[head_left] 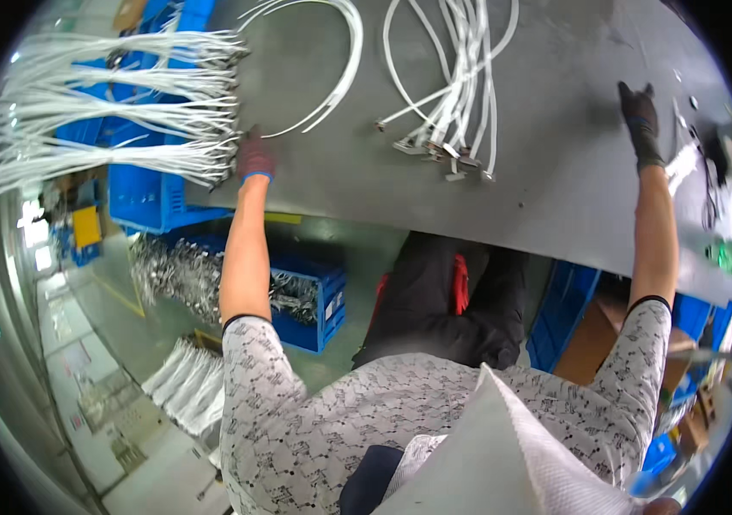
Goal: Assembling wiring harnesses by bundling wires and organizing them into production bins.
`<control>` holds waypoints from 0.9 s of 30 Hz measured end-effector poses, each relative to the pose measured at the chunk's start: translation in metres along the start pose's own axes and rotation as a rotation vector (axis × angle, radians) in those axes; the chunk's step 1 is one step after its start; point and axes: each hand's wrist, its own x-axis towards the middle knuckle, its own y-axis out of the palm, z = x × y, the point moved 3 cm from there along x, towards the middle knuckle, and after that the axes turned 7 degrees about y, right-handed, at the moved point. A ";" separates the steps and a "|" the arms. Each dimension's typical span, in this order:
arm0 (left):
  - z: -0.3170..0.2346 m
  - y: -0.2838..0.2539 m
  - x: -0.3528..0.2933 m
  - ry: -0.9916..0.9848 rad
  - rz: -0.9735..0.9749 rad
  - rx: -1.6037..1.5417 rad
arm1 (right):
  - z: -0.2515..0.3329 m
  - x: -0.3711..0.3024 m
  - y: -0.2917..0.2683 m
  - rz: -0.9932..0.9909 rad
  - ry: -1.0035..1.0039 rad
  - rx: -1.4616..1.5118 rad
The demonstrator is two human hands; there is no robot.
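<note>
My left hand [255,158], in a reddish-dark glove, is at the table beside the connector ends of several bundles of white cables [169,112]. Its fingertips lie close to one end of a loose curved white cable [357,51]; the fingers are too blurred to show whether they grip anything. On the right side of the table, my right hand [640,116], in a dark glove, reaches out with its fingers apart and nothing in them. Between the hands, farther in, lies a loose pile of white cables [460,86], their connector ends toward me.
The grey table [555,172] spans the front. Blue crates [139,202] support the cable bundles at left. Below, another blue crate [332,305] holds silvery parts [181,275]. More white bundles [186,386] sit lower left. A green object [724,256] and small items lie at the right edge.
</note>
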 end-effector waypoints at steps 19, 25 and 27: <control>-0.123 -0.072 -0.116 -0.358 0.296 -1.061 | 0.072 -0.251 -0.079 0.134 0.042 0.270; -0.156 -0.092 -0.169 -0.333 0.456 -1.649 | 0.085 -0.242 -0.076 0.032 -0.005 0.026; -0.165 -0.126 -0.168 -0.358 0.519 -1.653 | 0.068 -0.232 -0.061 0.107 0.040 0.103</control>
